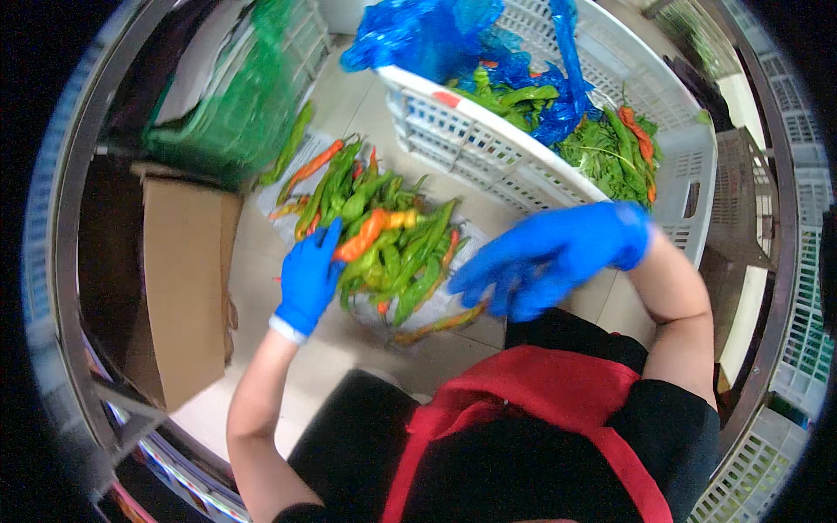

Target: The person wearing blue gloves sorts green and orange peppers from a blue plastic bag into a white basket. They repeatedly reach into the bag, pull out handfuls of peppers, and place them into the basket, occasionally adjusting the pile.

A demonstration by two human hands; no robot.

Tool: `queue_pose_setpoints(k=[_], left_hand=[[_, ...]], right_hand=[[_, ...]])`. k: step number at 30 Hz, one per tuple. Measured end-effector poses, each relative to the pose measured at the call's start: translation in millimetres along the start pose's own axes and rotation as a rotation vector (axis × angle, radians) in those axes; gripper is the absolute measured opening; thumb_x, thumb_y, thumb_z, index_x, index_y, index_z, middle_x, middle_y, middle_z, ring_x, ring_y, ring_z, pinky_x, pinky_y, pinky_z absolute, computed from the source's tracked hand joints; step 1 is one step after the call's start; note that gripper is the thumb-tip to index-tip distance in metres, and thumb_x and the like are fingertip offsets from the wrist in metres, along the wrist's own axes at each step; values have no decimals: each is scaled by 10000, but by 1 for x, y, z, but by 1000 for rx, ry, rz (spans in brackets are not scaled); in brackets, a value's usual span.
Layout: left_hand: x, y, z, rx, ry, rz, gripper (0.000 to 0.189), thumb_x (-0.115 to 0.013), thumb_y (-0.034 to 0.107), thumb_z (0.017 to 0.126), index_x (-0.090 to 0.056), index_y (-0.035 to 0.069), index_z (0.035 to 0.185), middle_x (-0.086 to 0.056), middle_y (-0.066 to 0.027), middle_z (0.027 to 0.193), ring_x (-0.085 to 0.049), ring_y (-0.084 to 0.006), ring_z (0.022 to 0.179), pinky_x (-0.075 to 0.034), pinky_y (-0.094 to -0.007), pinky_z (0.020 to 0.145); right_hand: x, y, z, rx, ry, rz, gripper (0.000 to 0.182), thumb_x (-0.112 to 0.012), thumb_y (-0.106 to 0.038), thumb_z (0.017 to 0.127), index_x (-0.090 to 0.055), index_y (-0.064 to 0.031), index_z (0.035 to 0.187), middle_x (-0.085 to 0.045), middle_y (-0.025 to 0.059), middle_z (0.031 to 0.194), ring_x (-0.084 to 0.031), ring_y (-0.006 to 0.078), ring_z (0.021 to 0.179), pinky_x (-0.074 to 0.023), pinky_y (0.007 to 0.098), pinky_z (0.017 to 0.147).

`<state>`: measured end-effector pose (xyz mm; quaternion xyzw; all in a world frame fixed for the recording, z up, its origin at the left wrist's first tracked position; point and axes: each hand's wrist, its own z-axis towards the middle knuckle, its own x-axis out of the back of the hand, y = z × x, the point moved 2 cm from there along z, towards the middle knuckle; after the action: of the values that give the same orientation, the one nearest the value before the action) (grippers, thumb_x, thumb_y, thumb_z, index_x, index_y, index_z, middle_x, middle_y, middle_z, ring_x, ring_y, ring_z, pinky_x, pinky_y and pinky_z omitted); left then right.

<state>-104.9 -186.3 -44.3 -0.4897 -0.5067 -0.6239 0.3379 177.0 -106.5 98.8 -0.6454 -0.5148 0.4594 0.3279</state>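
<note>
A heap of long green peppers (392, 255), with some orange and red ones among them, lies on printed paper (471, 242) on the tiled floor. My left hand (308, 278), in a blue glove, touches the heap's left side beside an orange pepper (363, 236); whether it grips that pepper cannot be told. My right hand (549, 261), also blue-gloved and blurred by motion, is right of the heap with its fingers apart and nothing visible in it. A greenish-orange pepper (444, 325) lies at the paper's near edge.
A white plastic crate (497, 140) with peppers, leafy greens (592, 153) and blue plastic bags (425, 33) stands at the upper right. At left are a cardboard box (186, 287) and a green plastic bag (229, 131). More crates (749, 464) stand at the right rim.
</note>
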Motion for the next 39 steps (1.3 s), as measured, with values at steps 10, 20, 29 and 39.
queue_pose_setpoints(k=[10,20,29,39], left_hand=[[-12,14,2,28,-176,111,691,-655,117,628,-371,66,1256,-485,-194,1136,-523,-332,894,-443,-374,745],[2,41,23,170,-177,92,824,-694,292,622,-293,56,1302,-269,-206,1329,-329,-388,1163,-290,-436,929],[7,41,29,160,-141,27,822,-684,302,633,-282,61,1308,-255,-209,1336,-308,-399,1177,-277,-437,944],[7,32,18,106,-127,-2,841,-707,238,583,-300,66,1299,-244,-212,1337,-285,-387,1201,-278,-432,953]], right_hand=[[258,109,-111,-92,1155,-779,300,-557,-165,791,-526,-12,1047,-596,93,911,-570,169,842,-461,285,727],[288,175,5,-289,930,-1131,421,-628,-382,679,-557,0,840,-566,203,830,-551,361,769,-445,435,645],[306,192,1,-380,1077,-1080,386,-613,-390,657,-602,-14,744,-587,189,769,-570,361,717,-448,451,618],[256,104,-105,-262,987,-307,348,-587,-173,736,-555,-14,1043,-596,50,931,-533,155,819,-436,293,706]])
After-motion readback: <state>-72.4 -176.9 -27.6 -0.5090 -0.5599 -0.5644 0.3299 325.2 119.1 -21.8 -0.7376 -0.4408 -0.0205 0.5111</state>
